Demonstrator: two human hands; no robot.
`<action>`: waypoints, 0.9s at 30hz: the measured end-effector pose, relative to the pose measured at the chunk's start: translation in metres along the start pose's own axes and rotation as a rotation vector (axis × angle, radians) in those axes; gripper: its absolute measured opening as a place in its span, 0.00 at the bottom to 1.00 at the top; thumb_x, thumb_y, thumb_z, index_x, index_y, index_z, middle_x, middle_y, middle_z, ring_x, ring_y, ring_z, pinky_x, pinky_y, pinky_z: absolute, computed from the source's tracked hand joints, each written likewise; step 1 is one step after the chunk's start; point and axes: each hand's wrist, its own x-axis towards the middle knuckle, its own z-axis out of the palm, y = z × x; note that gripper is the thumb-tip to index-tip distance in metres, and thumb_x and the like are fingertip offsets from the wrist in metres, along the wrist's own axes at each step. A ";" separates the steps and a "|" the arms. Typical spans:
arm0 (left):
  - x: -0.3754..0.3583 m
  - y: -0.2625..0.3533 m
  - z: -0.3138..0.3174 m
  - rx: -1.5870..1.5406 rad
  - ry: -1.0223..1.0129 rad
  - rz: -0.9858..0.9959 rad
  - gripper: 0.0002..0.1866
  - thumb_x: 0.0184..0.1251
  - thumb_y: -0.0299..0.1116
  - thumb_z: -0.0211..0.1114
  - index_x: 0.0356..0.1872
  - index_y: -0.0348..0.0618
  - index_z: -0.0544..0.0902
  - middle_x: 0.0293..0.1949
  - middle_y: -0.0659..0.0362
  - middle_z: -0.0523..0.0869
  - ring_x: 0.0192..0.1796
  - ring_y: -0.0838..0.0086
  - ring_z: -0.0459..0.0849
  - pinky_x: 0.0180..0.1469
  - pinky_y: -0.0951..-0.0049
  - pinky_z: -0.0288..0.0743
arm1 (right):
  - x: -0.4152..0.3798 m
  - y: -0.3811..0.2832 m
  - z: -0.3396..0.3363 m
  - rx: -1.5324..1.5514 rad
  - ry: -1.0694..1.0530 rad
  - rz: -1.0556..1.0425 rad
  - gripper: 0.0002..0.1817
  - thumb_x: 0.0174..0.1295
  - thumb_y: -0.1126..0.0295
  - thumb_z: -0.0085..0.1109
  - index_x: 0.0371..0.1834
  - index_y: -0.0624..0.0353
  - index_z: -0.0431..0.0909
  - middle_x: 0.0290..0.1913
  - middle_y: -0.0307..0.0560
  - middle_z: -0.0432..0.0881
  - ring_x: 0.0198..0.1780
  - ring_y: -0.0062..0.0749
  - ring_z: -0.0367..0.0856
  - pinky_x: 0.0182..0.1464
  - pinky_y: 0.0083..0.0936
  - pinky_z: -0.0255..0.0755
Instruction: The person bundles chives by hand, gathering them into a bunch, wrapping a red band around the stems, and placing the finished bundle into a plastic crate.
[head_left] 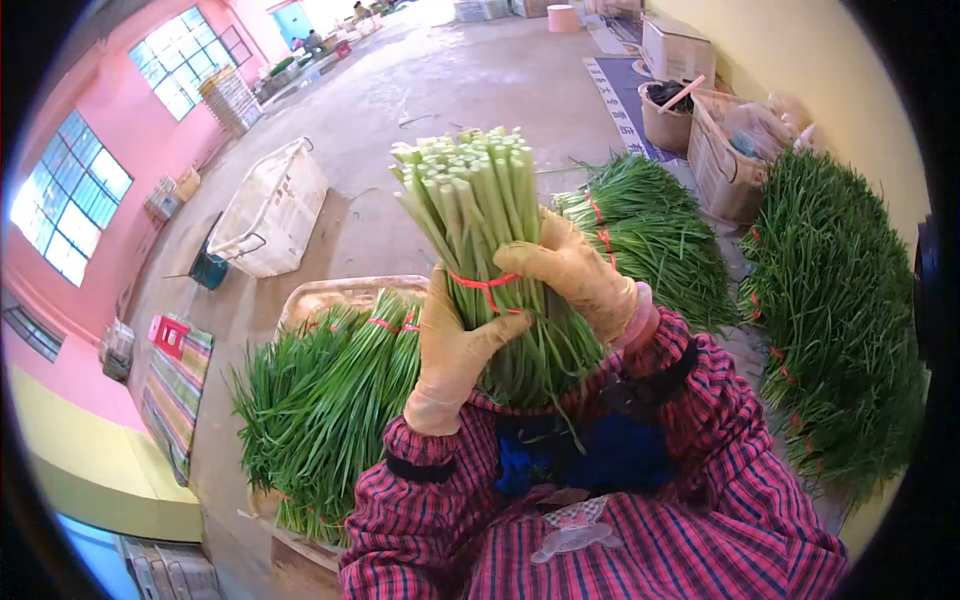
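Note:
A bundle of garlic chives point(475, 220) stands upright before my chest, pale cut ends up and green leaves hanging down. Red ties point(487, 284) ring its middle. My left hand point(455, 340), in a yellowish glove, wraps the bundle's left side with the thumb across the front. On the right side, my gloved right hand point(580, 265) grips it with its thumb near the upper tie. The fingers behind the stalks are hidden. Left of my left arm, more tied chives point(335, 400) lie piled in a tray point(350, 290).
Tied bundles point(650, 230) lie on the floor at right, beside a larger pile point(840, 320) along the wall. A white crate point(270, 210) stands at left, with a red stool point(170, 336) nearer. A bin point(668, 118) and a crate with plastic bags point(728, 160) stand at back right.

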 end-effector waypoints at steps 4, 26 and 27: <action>-0.007 -0.007 -0.001 -0.039 0.124 0.070 0.39 0.47 0.26 0.81 0.63 0.37 0.70 0.52 0.58 0.82 0.52 0.74 0.82 0.56 0.71 0.78 | -0.003 0.026 -0.015 -0.381 -0.022 -0.105 0.45 0.56 0.67 0.71 0.75 0.64 0.56 0.68 0.52 0.70 0.67 0.32 0.69 0.68 0.31 0.64; -0.038 -0.041 -0.039 -0.086 0.182 0.174 0.44 0.43 0.24 0.83 0.63 0.38 0.67 0.57 0.57 0.78 0.57 0.72 0.80 0.60 0.69 0.77 | -0.043 0.118 -0.031 -0.613 0.068 0.023 0.54 0.46 0.63 0.81 0.75 0.61 0.56 0.68 0.51 0.71 0.69 0.33 0.70 0.68 0.31 0.66; -0.039 -0.042 -0.039 -0.088 0.185 0.174 0.44 0.43 0.24 0.83 0.63 0.38 0.67 0.57 0.57 0.78 0.57 0.72 0.80 0.60 0.69 0.77 | -0.042 0.118 -0.033 -0.616 0.065 0.025 0.54 0.46 0.63 0.81 0.75 0.61 0.56 0.68 0.51 0.71 0.69 0.33 0.70 0.68 0.31 0.66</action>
